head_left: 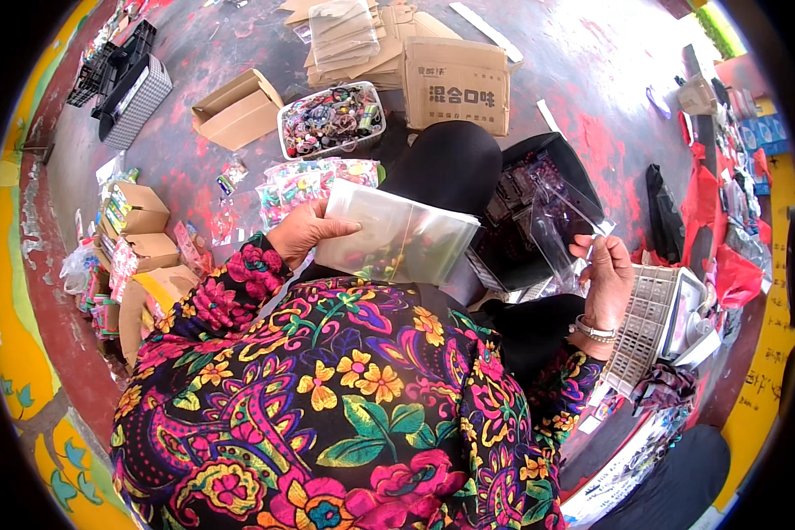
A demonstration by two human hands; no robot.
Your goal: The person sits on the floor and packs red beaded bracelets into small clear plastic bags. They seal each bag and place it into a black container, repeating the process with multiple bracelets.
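My left hand (305, 234) grips a stack of clear plastic bags (397, 234) at its left end, thumb on top. The stack lies tilted above my lap. On the right, my right hand (608, 278) pinches a single clear plastic bag (552, 225) near its edge, fingers pressed together. That bag hangs over a black bin (503, 252) in which small dark packets (517, 190) lie. Whether anything is inside the pinched bag, I cannot tell. Colourful packets (300, 185) rest on the floor just beyond my left hand.
A white basket (375, 141) of hair ties stands ahead, beside an open cardboard box (238, 110) and a larger carton (457, 88). Small boxes (141, 212) crowd the left. A light plastic crate (640, 322) stands at my right. Black baskets (137, 102) sit far left.
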